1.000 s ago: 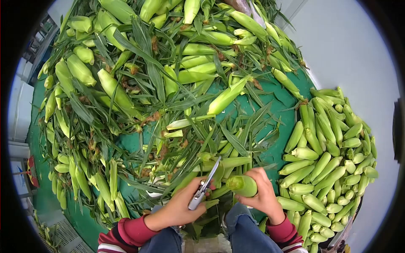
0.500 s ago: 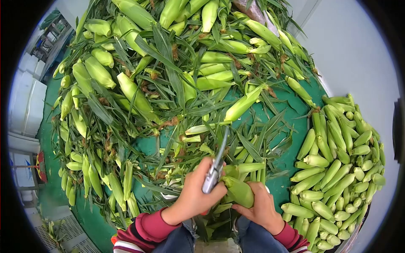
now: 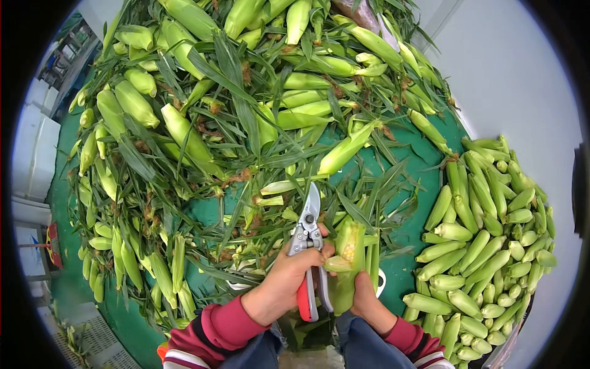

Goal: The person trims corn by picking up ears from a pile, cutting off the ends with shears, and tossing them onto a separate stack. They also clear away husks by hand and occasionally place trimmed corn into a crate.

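Pruning shears [image 3: 308,237] with silver blades and one red-tipped handle rest in my left hand [image 3: 284,277], blades pointing away from me. The fingertips of that hand also touch the husk of a corn ear [image 3: 350,246] beside the shears. The husk is parted near the middle, and pale yellow kernels show there. From the lower right, my right hand [image 3: 372,307] is closed around the ear's lower part; its fingers are mostly hidden behind the ear. Loose green husk leaves [image 3: 289,227] lie just beyond both hands.
A large heap of leafy corn ears [image 3: 190,132] covers the far and left parts of the green surface [image 3: 402,240]. Trimmed ears [image 3: 485,252] are piled at the right, beside a pale wall [image 3: 516,74]. White perforated crates [image 3: 101,335] stand at lower left.
The shears have turned so their open side faces up, and the left fingers have reached to the husk. The ear now stands more upright with kernels exposed. The view has shifted slightly.
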`<state>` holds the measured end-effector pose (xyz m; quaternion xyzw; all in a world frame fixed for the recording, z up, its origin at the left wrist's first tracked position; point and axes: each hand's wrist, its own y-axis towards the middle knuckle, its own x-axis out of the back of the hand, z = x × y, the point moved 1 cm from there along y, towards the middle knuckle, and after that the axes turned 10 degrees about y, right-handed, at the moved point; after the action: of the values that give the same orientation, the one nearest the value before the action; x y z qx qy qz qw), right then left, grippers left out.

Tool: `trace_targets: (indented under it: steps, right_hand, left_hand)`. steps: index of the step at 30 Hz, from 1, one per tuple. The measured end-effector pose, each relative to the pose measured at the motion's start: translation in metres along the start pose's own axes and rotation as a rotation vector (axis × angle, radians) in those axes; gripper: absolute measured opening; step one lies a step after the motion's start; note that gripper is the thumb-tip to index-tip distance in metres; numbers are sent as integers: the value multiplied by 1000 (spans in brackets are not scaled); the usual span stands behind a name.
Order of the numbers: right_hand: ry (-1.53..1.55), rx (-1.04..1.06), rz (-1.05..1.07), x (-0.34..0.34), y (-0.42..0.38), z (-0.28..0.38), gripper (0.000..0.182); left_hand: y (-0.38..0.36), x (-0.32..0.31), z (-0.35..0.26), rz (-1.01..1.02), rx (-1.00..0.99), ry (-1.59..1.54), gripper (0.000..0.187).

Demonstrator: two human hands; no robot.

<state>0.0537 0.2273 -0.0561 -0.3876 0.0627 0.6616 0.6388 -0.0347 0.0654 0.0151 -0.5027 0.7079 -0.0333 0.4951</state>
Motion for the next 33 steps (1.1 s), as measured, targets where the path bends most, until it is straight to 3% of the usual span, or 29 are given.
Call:
trace_targets:
  steps: [3, 7, 8, 11, 12, 13, 14, 15, 17, 19, 20, 21, 22, 25, 26, 27, 28, 30, 31, 33]
  right_hand:
    - [168, -203, 17, -1, -4, -1, 91]
    - [200, -180, 50, -5, -4, 0, 93]
    - [293, -110, 80, -1, -4, -4, 87]
    - [285, -221, 98, 15, -5, -10, 73]
    - [-284, 82, 62, 24, 2, -14, 64]
    - [-777, 126, -7, 8, -4, 29, 67]
    - [-947, 8, -45, 9, -11, 55, 71]
    - [-1004, -105, -120, 8, -24, 83, 73]
    - [-814, 161, -293, 50, -60, 83, 71]
    - [-196, 319, -633, 121, -116, 59, 58]
    - [188, 301, -680, 127, -153, 80, 43]
    - [468, 350, -588, 151, -201, 92, 36]
    - [548, 455, -649, 180, -235, 96, 38]
    - [400, 865, -1129, 274, -368, 109, 43]
    - [314, 963, -1291, 311, -421, 110, 45]
    - [-66, 986, -1619, 364, -484, 112, 39]
    - [67, 950, -1687, 366, -508, 128, 33]
    - [-107, 875, -1841, 448, -611, 123, 37]
    - [-53, 1006, -1724, 467, -639, 120, 37]
    - [-299, 756, -2102, 447, -617, 145, 36]
  left_hand:
    - [3, -1, 4, 9, -10, -4, 42]
    - [3, 2, 9, 139, -37, -102, 45]
    - [1, 1, 8, 141, -22, -105, 45]
    - [-3, 8, 10, 93, -28, -48, 48]
    - [-8, 12, 7, -19, -56, 9, 50]
    - [-11, 14, 2, -84, -69, 65, 52]
    - [-15, 9, 1, -84, -179, 141, 56]
    - [-18, 11, -2, -131, -183, 249, 58]
    - [-5, 32, 1, -1, -215, 465, 65]
    - [-2, 43, 13, -182, -298, 978, 70]
    - [-3, 39, 10, -109, -403, 1527, 67]
    - [-6, 33, 10, -30, -504, 2075, 65]
    - [-2, 40, 20, 67, -533, 2102, 66]
    - [24, 105, 76, 266, -549, 2194, 63]
    - [20, 101, 92, 202, -356, 1938, 62]
    - [20, 94, 98, 340, -408, 1871, 61]
    - [19, 94, 105, 488, -314, 1969, 63]
    - [18, 91, 118, 611, -423, 2105, 65]
    - [14, 88, 113, 568, -366, 2132, 63]
    - [17, 74, 98, 525, -286, 2181, 59]
